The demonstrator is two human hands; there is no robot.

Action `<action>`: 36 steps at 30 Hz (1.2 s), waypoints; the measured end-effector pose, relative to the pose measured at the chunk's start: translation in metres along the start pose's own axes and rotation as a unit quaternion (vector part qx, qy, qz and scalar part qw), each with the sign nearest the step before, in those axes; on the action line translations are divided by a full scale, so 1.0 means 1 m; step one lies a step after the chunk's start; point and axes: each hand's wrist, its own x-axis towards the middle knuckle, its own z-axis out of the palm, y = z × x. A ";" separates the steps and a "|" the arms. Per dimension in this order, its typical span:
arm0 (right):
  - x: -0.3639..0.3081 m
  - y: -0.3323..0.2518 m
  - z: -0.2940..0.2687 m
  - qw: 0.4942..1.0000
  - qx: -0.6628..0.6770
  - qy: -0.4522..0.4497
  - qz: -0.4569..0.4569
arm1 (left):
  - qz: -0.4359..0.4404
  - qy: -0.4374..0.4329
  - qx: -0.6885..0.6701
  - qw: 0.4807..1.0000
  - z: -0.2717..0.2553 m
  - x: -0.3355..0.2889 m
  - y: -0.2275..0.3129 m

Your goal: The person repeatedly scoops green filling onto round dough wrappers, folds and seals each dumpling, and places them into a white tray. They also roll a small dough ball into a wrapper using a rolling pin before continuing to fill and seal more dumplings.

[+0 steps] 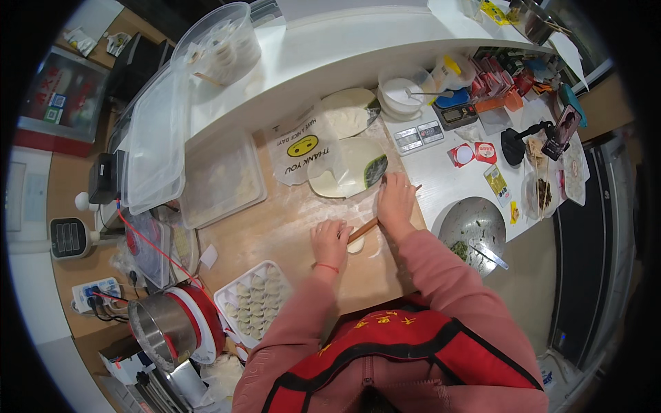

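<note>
A brown rolling pin point(365, 231) lies slantwise over a small round of white dough point(356, 245) on the floured wooden board point(296, 213). My right hand point(396, 204) is closed round the pin, whose far end pokes out beyond the fingers. At the dough's left edge, close to the pin's near end, my left hand point(328, 241) has its fingers bent and pressed together on the dough. Beyond my hands, larger pale dough pieces point(337, 180) lie partly covered by a printed clear plastic bag point(297, 148).
On the left stand a tray of dumplings point(258, 301), a lidded plastic box point(224, 179) and a stand mixer point(179, 323). To the right is a steel bowl point(475, 224) with green filling. Farther back are a kitchen scale point(418, 137), a white tub point(401, 93) and a phone on a stand point(561, 134).
</note>
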 end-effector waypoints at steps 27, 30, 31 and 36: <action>-0.068 0.015 -0.033 0.974 0.026 -0.100 -0.200 | -0.021 0.016 0.057 0.998 0.009 -0.025 0.021; -0.017 0.000 -0.011 0.987 0.011 -0.030 -0.158 | 0.010 0.007 0.031 0.999 0.015 0.004 0.010; -0.005 -0.003 -0.008 0.989 0.019 -0.031 -0.141 | 0.007 0.002 0.014 1.000 0.015 0.007 0.006; -0.060 0.016 -0.040 0.990 0.043 -0.061 -0.122 | -0.043 0.016 0.016 0.999 -0.006 -0.039 -0.006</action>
